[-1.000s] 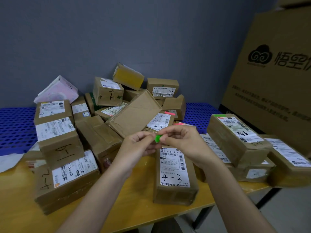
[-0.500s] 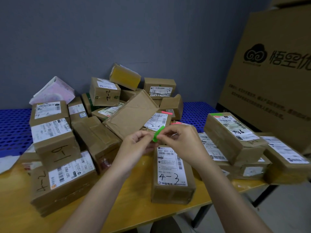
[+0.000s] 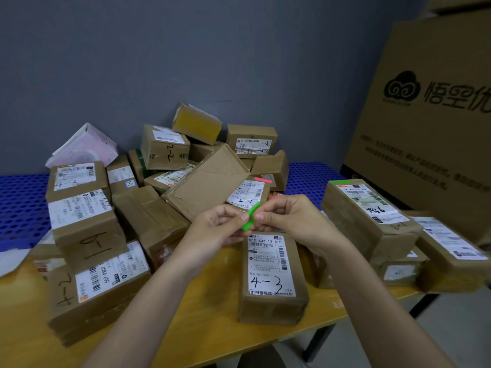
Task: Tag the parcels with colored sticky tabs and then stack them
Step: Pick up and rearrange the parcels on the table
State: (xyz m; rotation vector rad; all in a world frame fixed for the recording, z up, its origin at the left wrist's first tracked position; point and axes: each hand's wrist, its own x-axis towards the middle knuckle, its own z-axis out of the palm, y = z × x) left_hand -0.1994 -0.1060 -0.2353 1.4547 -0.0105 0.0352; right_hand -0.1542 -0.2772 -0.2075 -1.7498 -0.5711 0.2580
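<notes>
A green sticky tab [image 3: 250, 216] is pinched between my left hand [image 3: 216, 225] and my right hand [image 3: 289, 219], held in the air above the table. Directly below them lies a brown parcel marked "4-3" [image 3: 272, 277] on the yellow table [image 3: 186, 322]. To the right stands a parcel with a green tab [image 3: 368, 213] on its far edge, stacked on other parcels. A parcel marked "2-3" [image 3: 245, 193] behind my hands carries a pink tab.
A heap of several brown parcels [image 3: 164, 166] fills the table's back and left, on a blue perforated mat [image 3: 21, 208]. A big printed carton [image 3: 430, 123] stands at the right. A pink-white mailer [image 3: 85, 147] leans at the back left. The table's front edge is near.
The green tab has been pulled out longer between my fingers and now stands slanted. Both hands stay together above the "4-3" parcel.
</notes>
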